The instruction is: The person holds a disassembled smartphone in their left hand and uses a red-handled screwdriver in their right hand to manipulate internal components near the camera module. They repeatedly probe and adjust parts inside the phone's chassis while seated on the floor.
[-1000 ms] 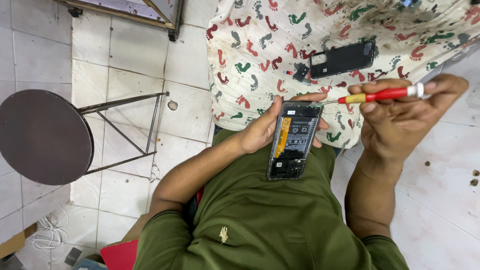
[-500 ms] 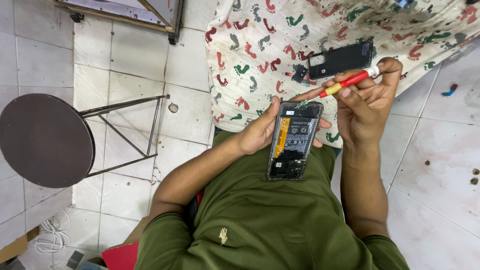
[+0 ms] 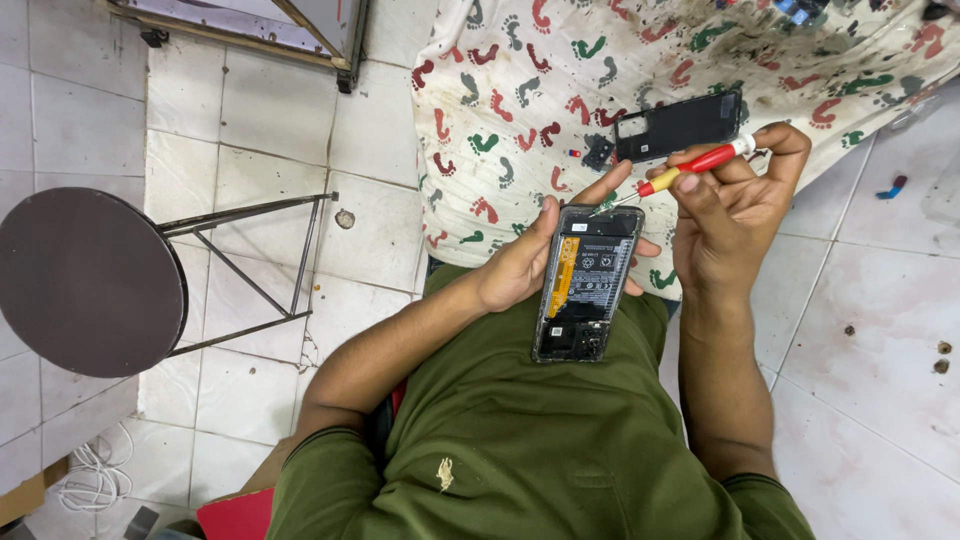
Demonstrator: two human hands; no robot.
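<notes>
My left hand [image 3: 530, 262] grips an opened phone [image 3: 585, 285] with its back cover off, showing a black battery and a yellow strip; the phone rests against my green shirt. My right hand [image 3: 730, 215] holds a red and yellow screwdriver [image 3: 685, 170] by its handle. The metal tip touches the phone's top edge. The black back cover [image 3: 680, 125] lies just beyond on a white cloth [image 3: 520, 90] printed with red and green footprints. A small dark part [image 3: 598, 152] sits beside the cover.
A round dark stool [image 3: 85, 280] with metal legs stands at the left on the white tiled floor [image 3: 250, 110]. A metal frame [image 3: 300, 25] is at the top. White cable [image 3: 90, 480] lies bottom left. A small blue and red piece [image 3: 890, 187] lies on tiles at right.
My right hand has swung the screwdriver from level and off to the right, down and left, until its tip meets the phone's top edge. My left hand and the phone have kept still.
</notes>
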